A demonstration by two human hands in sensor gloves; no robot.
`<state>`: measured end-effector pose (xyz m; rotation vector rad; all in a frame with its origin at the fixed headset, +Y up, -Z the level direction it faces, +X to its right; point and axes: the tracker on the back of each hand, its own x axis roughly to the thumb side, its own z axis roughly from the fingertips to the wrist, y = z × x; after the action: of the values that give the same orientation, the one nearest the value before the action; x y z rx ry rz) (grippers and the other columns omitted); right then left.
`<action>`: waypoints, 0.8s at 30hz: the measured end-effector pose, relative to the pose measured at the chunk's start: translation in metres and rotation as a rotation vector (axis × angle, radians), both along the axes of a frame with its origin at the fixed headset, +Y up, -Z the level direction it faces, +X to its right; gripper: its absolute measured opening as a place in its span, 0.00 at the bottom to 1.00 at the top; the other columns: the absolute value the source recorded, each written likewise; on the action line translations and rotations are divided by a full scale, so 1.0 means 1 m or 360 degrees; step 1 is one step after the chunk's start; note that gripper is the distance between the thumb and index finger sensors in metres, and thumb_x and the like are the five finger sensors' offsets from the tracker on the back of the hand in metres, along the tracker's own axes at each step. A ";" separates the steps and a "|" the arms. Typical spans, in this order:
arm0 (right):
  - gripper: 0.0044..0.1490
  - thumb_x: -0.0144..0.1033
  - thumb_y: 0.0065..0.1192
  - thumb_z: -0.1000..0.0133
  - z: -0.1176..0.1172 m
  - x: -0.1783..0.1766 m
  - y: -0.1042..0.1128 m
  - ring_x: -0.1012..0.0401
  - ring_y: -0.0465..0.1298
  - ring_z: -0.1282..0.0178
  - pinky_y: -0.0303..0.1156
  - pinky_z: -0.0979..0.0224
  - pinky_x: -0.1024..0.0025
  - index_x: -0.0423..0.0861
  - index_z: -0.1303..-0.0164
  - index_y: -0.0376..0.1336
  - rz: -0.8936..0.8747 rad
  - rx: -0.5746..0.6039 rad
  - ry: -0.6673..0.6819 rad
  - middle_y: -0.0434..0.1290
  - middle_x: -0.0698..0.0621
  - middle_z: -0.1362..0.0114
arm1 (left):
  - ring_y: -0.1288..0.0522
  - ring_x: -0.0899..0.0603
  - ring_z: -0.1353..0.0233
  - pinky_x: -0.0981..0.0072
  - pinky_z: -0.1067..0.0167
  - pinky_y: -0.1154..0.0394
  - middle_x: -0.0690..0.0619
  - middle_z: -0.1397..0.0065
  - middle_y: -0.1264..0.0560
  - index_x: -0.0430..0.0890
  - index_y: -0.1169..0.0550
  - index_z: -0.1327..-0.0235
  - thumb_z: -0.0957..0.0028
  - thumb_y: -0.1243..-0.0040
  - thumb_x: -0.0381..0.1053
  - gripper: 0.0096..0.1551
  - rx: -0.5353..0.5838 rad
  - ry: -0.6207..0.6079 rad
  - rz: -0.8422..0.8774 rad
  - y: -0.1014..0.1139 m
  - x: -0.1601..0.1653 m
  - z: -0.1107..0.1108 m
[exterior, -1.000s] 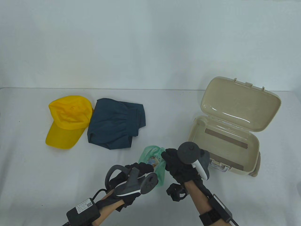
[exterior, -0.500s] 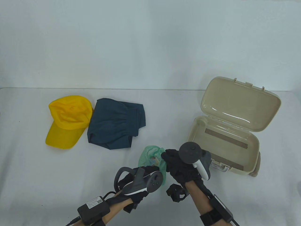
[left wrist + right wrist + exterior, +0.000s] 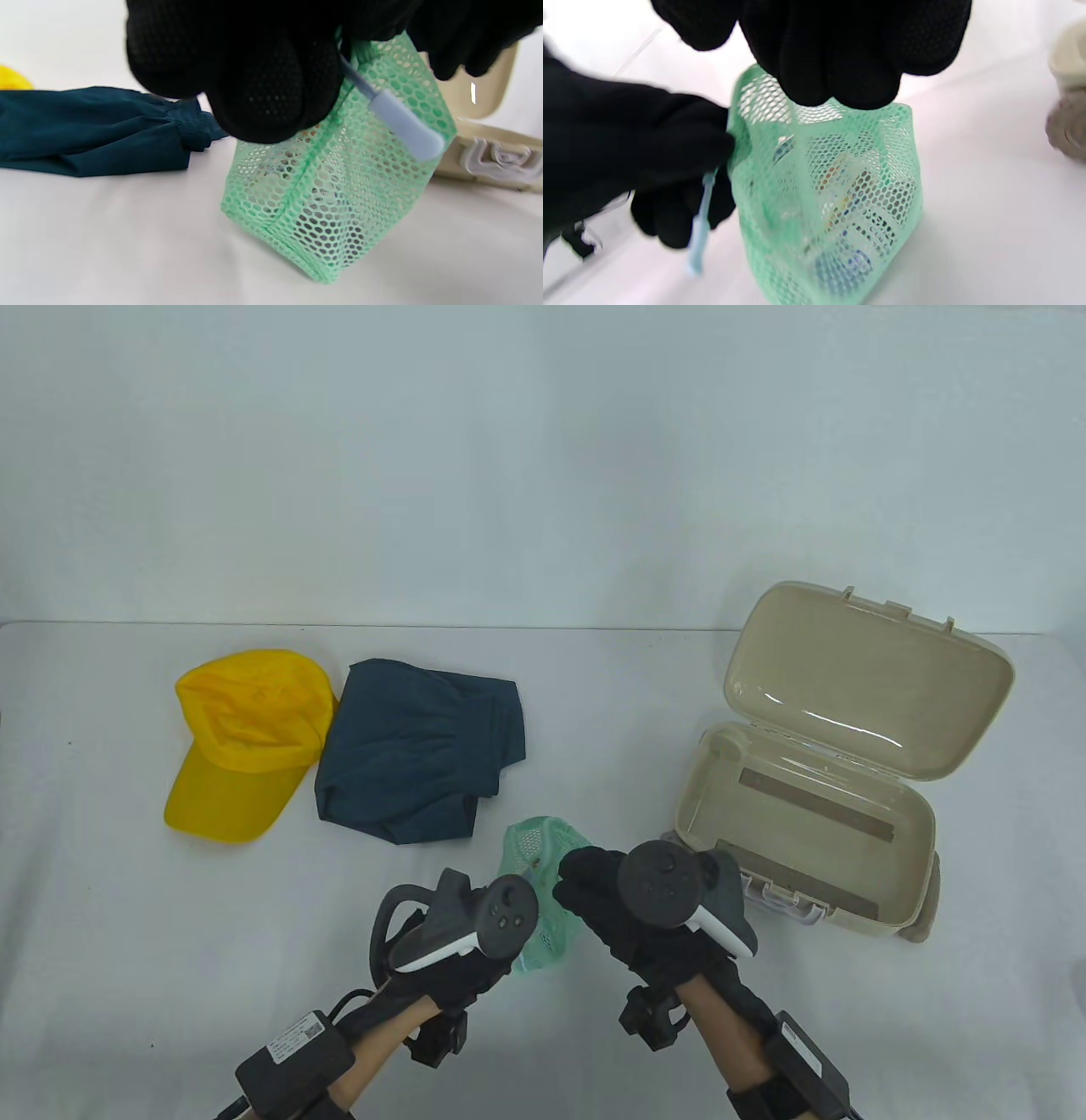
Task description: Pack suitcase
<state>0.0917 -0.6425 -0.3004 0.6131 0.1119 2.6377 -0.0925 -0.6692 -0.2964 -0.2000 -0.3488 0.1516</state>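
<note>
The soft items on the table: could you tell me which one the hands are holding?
The green mesh pouch, gripped by both hands; the yellow cap and navy garment lie untouched.

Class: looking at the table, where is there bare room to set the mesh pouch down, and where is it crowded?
Bare: between the navy shorts and suitcase; left of the left hand. Crowded: around the yellow cap, and where both hands hold the mesh pouch.

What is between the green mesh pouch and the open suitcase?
Nothing visible. Both hands hold the green mesh pouch just left of the beige suitcase; only bare table lies between, and the lid stands open.
</note>
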 end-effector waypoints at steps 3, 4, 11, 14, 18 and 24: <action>0.31 0.53 0.58 0.41 0.009 -0.016 -0.005 0.52 0.80 0.37 0.75 0.33 0.52 0.49 0.32 0.66 0.0143 0.0042 0.0068 0.78 0.51 0.35 | 0.14 0.49 0.59 0.62 0.56 0.18 0.54 0.49 0.16 0.42 0.22 0.39 0.40 0.51 0.54 0.25 -0.0036 0.0032 0.0043 0.002 -0.007 -0.004; 0.32 0.53 0.58 0.41 0.011 -0.022 -0.009 0.51 0.79 0.36 0.74 0.33 0.51 0.48 0.31 0.65 0.0230 0.0066 0.0078 0.78 0.51 0.34 | 0.14 0.50 0.60 0.63 0.57 0.18 0.54 0.50 0.16 0.42 0.21 0.41 0.40 0.50 0.54 0.25 -0.0057 0.0024 0.0063 0.003 -0.008 -0.005; 0.40 0.59 0.57 0.44 0.019 -0.038 -0.028 0.50 0.77 0.32 0.73 0.31 0.50 0.46 0.27 0.62 0.0467 0.0244 0.0048 0.75 0.49 0.30 | 0.14 0.50 0.59 0.63 0.56 0.18 0.53 0.49 0.15 0.40 0.20 0.41 0.40 0.47 0.54 0.25 -0.0316 -0.0121 0.0263 0.004 -0.012 -0.011; 0.38 0.59 0.57 0.45 0.021 -0.041 -0.030 0.52 0.79 0.35 0.74 0.32 0.52 0.47 0.31 0.64 0.0488 0.0333 0.0002 0.77 0.51 0.33 | 0.14 0.48 0.55 0.61 0.53 0.18 0.51 0.45 0.17 0.38 0.23 0.36 0.39 0.48 0.51 0.25 -0.0428 -0.0204 0.0301 0.004 -0.014 -0.013; 0.29 0.53 0.59 0.44 0.023 -0.045 -0.030 0.58 0.81 0.41 0.77 0.34 0.57 0.49 0.38 0.68 0.0479 0.0457 -0.0032 0.80 0.56 0.41 | 0.14 0.48 0.56 0.61 0.54 0.18 0.52 0.46 0.16 0.40 0.21 0.37 0.40 0.47 0.51 0.24 -0.0253 -0.0206 0.0115 0.015 -0.012 -0.010; 0.29 0.54 0.58 0.43 0.022 -0.040 -0.030 0.57 0.81 0.39 0.76 0.33 0.56 0.49 0.38 0.67 0.0415 0.0418 -0.0063 0.79 0.56 0.40 | 0.14 0.50 0.58 0.62 0.55 0.18 0.53 0.48 0.15 0.42 0.20 0.40 0.41 0.46 0.52 0.23 -0.0149 -0.0234 0.0050 0.025 -0.004 -0.012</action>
<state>0.0517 -0.6722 -0.2780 0.6699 -0.1816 2.9424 -0.0968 -0.6437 -0.3085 -0.2989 -0.4920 0.1849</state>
